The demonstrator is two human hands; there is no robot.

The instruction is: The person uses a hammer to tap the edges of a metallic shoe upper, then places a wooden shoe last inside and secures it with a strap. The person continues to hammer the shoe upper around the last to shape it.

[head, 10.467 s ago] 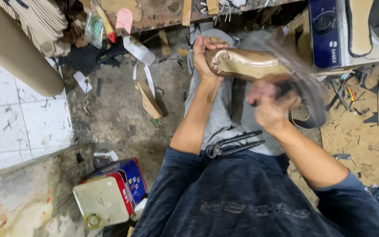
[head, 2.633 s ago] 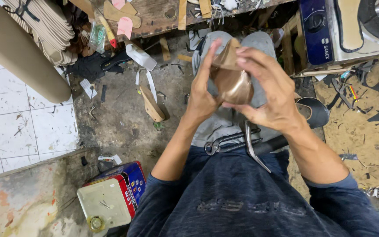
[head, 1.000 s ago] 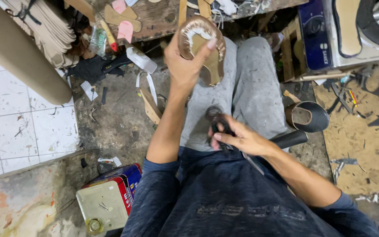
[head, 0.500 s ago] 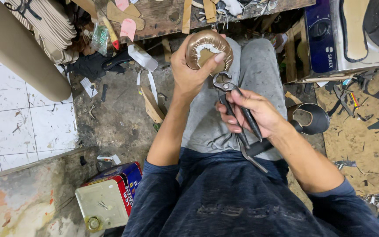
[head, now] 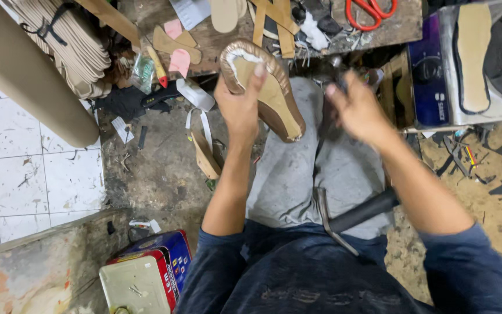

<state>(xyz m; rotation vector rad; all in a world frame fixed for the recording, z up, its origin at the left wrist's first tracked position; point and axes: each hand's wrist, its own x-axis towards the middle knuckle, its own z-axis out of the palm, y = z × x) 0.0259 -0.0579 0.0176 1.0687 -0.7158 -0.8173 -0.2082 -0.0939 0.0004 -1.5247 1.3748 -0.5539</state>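
Shoe and pliers over our lap

Our left hand clamps the shoe sole-up; our blurred right hand grips pliers.

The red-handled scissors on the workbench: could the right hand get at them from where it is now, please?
Probably yes. The scissors lie uncovered on the workbench, just beyond the right hand. But that hand already seems to hold pincers, blurred, so its grip looks occupied.

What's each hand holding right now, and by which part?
Left hand holds the shoe upper near its toe end. Right hand has its grip on the pliers, blurred, near the head.
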